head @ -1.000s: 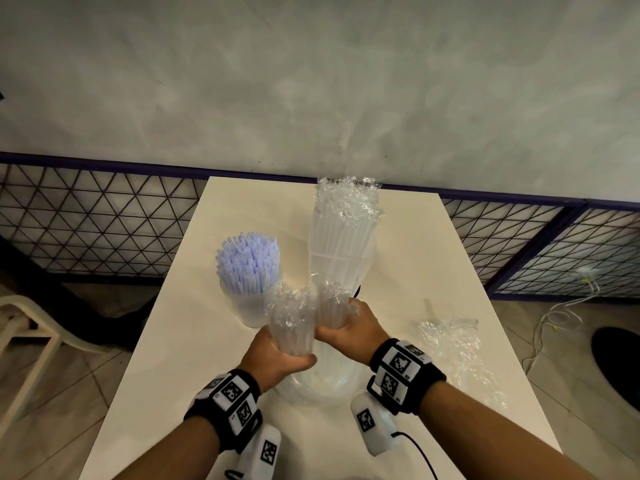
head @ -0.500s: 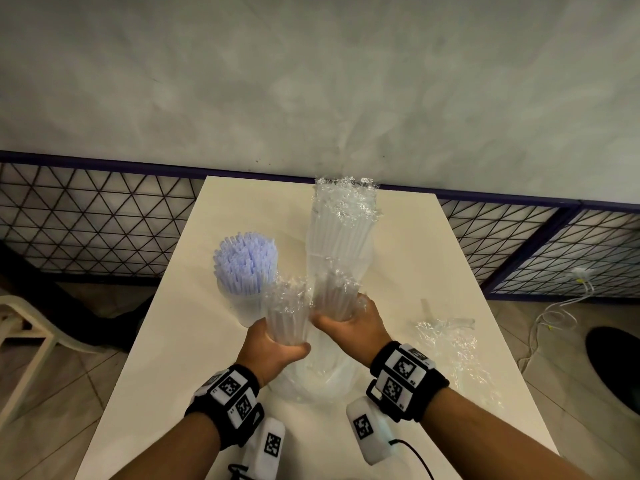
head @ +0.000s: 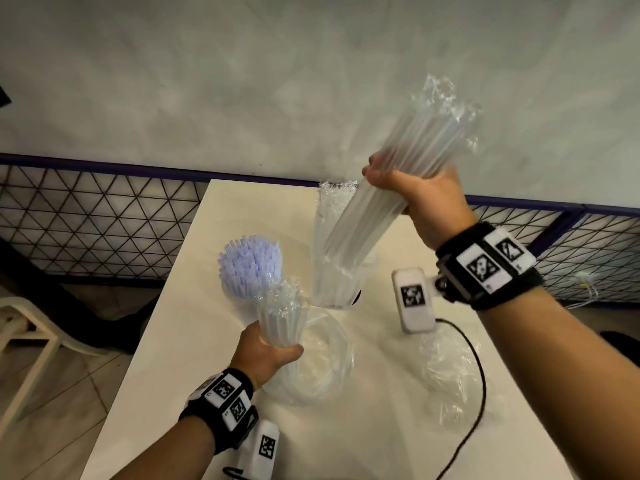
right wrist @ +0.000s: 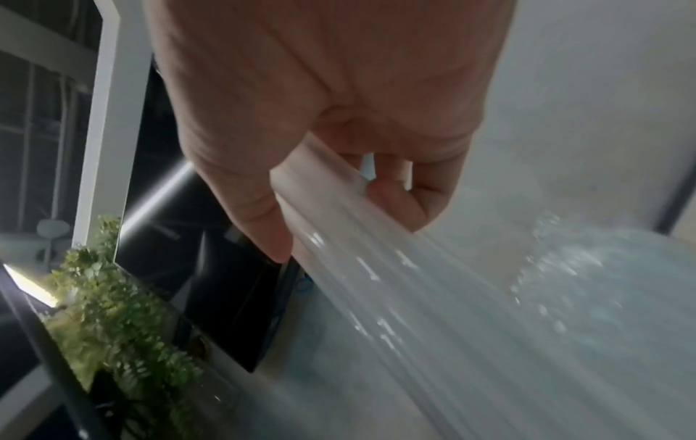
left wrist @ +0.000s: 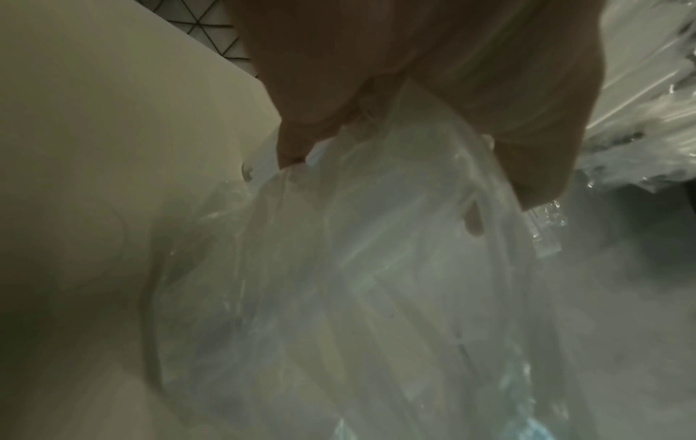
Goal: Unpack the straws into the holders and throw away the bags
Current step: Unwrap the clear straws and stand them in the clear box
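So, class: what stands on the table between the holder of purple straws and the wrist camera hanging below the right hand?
Head view: a clear holder of bagged clear straws.

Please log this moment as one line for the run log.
left hand: grips wrapped straw bundle | right hand: holds long straw pack raised, tilted | blue straws: in holder

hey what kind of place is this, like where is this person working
Probably a café or drink stall, though that is a guess. A cream table holds a clear holder packed with pale blue straws, and each hand grips a bagged bundle of clear straws. Behind it run a metal mesh fence and a plaster wall.
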{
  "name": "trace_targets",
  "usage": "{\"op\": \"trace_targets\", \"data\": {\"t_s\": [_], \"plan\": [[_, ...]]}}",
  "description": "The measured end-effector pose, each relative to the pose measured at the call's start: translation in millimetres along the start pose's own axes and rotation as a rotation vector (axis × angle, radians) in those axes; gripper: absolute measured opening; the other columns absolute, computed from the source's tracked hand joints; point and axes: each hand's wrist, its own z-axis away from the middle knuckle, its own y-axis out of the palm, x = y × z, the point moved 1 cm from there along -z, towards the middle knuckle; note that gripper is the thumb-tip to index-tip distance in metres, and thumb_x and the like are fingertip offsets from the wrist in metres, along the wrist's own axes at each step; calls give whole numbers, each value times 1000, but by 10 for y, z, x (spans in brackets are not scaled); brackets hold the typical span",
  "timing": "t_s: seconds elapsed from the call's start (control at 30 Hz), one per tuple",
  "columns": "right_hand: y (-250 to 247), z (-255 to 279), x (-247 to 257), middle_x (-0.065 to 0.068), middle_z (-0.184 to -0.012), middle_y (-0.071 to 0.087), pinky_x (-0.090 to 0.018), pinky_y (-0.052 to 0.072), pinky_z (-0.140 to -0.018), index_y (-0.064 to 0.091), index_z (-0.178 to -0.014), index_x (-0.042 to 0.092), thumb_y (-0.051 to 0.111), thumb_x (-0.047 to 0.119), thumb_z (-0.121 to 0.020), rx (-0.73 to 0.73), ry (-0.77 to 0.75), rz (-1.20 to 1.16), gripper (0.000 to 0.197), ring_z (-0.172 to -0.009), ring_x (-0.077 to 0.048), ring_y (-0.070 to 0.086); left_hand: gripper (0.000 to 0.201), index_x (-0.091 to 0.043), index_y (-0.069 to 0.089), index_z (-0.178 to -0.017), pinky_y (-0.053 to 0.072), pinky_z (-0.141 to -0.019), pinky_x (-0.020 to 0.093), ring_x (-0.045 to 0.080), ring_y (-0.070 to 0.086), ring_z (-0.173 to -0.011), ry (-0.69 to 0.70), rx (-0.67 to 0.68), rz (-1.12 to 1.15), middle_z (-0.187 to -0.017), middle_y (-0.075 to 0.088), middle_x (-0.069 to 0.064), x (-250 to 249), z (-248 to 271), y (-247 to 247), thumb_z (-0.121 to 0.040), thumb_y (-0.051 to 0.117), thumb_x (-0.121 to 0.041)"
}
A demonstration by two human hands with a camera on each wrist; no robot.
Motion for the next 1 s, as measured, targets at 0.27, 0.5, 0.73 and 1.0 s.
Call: {"op": "trace_targets", "data": {"t_s": [0.27, 0.5, 0.73, 1.0], "plan": [[213, -404, -162, 2, -93, 78, -36, 57, -91, 72, -90, 21, 82, 5, -75, 76, -5, 154, 23, -93, -14, 74, 54, -14, 69, -88, 57, -72, 29, 16, 71, -78, 7, 15, -22, -81, 74, 2, -19, 13, 8, -40, 81, -36], [314, -425, -419, 1, -94, 77, -25, 53, -72, 73, -93, 19, 82, 11, -75, 58, 80, 203, 21, -86, -10, 73, 54, -17, 68, -89, 58, -75, 31, 15, 71, -79, 15, 25, -32, -83, 74, 2, -6, -2, 9, -41, 81, -37], [188, -613, -232, -3, -102, 76, -40, 62, -69, 67, -112, 9, 88, 20, -63, -82, 129, 79, 54, -88, -18, 75, 52, -18, 67, -88, 58, -73, 29, 15, 71, -78, 21, 28, -32, -83, 74, 2, -5, -8, 5, -41, 81, -36], [171, -648, -394, -8, -102, 75, -43, 63, -73, 68, -105, 10, 82, 7, -71, -116, 310, 19, 37, -88, -23, 75, 44, -18, 67, -87, 52, -65, 20, 13, 70, -77, 13, 24, -18, -81, 73, 1, -11, -12, 7, -47, 83, -28]]}}
